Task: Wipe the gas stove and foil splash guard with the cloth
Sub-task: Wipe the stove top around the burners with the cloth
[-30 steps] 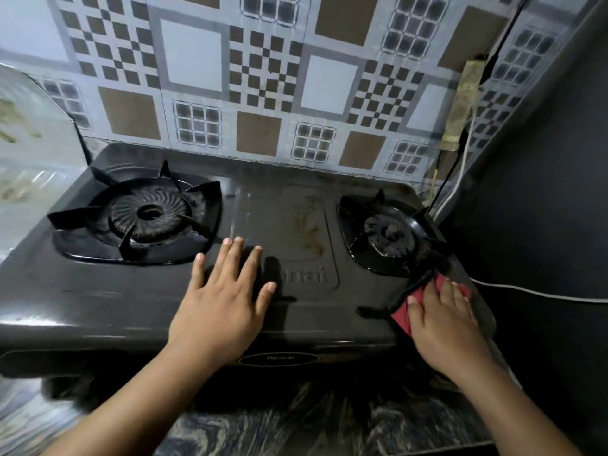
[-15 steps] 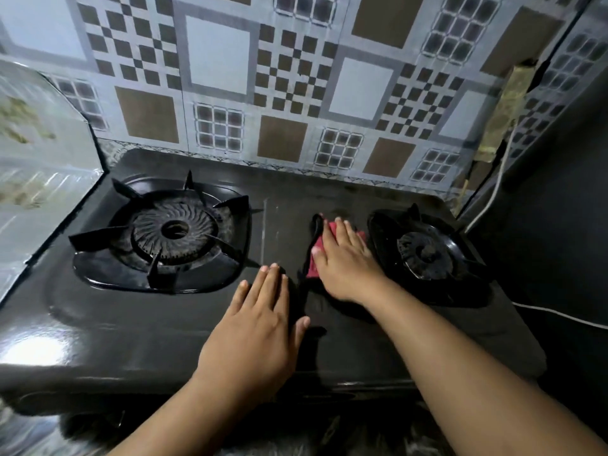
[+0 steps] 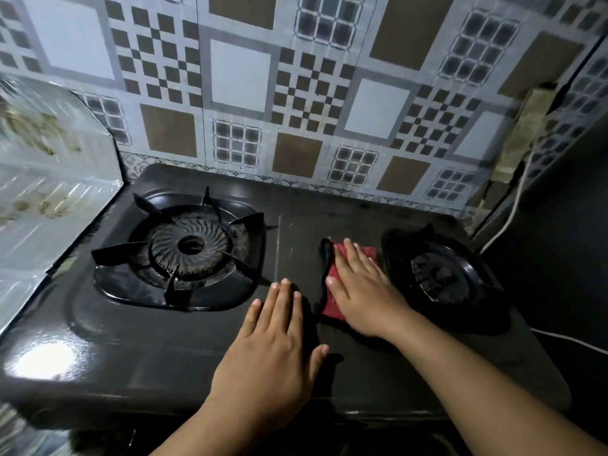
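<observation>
A black two-burner gas stove fills the middle of the head view. A shiny foil splash guard with brownish stains stands along its left side. My right hand lies flat on a red cloth with a dark edge, pressed onto the stove top between the two burners. My left hand rests flat on the stove's front middle, fingers together, holding nothing. Most of the cloth is hidden under my right palm.
The large burner with its pan support sits left, the small burner right. A patterned tiled wall rises behind. A white cable runs down the right corner and across a dark surface beside the stove.
My right hand has carried the cloth from the stove's front right corner to the middle between the burners. Over the last half second it slid slightly toward me. My left hand stays planted.
</observation>
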